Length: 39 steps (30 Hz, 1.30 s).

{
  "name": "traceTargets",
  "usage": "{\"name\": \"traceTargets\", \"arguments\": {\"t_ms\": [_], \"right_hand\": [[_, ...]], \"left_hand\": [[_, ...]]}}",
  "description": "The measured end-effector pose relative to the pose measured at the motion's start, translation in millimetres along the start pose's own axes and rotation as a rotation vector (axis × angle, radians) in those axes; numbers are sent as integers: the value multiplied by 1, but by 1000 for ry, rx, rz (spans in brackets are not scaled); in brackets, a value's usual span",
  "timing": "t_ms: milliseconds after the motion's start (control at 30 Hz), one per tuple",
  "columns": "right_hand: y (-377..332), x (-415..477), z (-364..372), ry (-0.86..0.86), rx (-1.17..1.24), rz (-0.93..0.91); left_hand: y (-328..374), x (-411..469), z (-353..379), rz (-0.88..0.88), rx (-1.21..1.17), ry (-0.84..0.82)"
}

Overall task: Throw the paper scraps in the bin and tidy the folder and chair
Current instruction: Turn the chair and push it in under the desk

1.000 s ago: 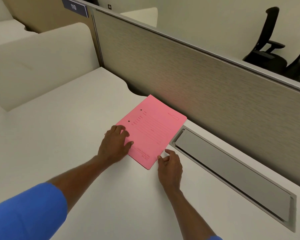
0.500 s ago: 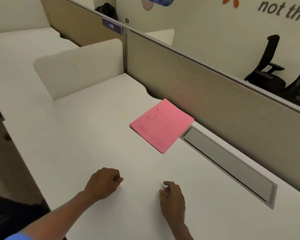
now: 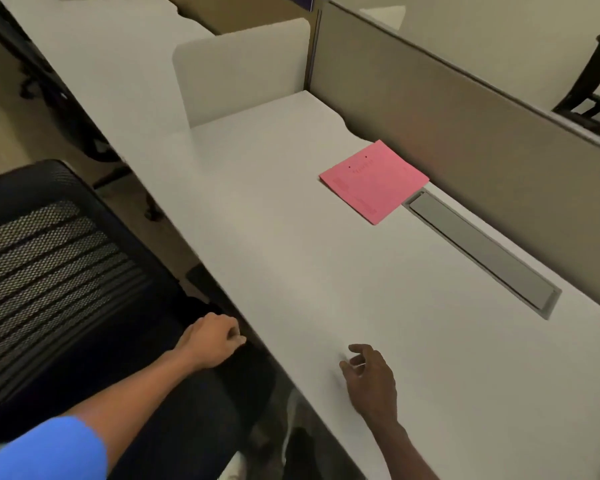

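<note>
A pink folder (image 3: 374,181) lies flat on the white desk (image 3: 291,237), against the grey partition and beside the cable tray lid. A black mesh-backed chair (image 3: 49,265) stands at the left, in front of the desk edge. My left hand (image 3: 213,342) hangs off the desk edge above the chair seat, fingers curled with nothing in them. My right hand (image 3: 369,377) hovers over the desk near its front edge, fingers loosely apart and empty. No paper scraps or bin are in view.
A grey partition (image 3: 465,133) runs along the desk's far side, with a grey cable tray lid (image 3: 482,254) set into the desk. A white divider panel (image 3: 243,71) stands at the back left. Another black chair (image 3: 596,95) sits beyond the partition.
Both hands have let go of the folder and drawn back to the desk's front edge. The view has swung left, bringing the black chair into sight.
</note>
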State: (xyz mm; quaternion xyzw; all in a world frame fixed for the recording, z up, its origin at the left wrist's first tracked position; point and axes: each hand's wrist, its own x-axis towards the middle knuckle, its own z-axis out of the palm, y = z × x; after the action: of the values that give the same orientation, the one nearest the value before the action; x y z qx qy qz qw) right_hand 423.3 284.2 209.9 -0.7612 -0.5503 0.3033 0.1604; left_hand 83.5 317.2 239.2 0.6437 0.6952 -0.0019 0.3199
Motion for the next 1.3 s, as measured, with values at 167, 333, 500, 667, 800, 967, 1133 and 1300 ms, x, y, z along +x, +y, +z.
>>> {"name": "traceTargets", "arguments": {"t_ms": [167, 333, 500, 667, 800, 967, 1133, 1300], "right_hand": [[4, -65, 15, -49, -9, 0], [16, -117, 23, -161, -100, -41], [40, -149, 29, -224, -213, -130], [66, -179, 28, -292, -263, -167], [79, -206, 25, -384, -316, -203], [91, -235, 32, -472, -327, -246], [91, -260, 54, -586, -326, -294], [70, -289, 83, -655, -387, -413]], "left_hand": [[-20, -59, 29, -7, -17, -64], [-36, -107, 60, -52, -54, -113], [-43, -144, 89, -102, -74, -132], [-44, -182, 116, -145, -114, -146], [-47, -220, 139, -207, -145, -88], [-63, -272, 166, -304, -156, -57], [-86, -324, 188, -371, -197, -43], [-118, -375, 199, -456, -261, -19]]}}
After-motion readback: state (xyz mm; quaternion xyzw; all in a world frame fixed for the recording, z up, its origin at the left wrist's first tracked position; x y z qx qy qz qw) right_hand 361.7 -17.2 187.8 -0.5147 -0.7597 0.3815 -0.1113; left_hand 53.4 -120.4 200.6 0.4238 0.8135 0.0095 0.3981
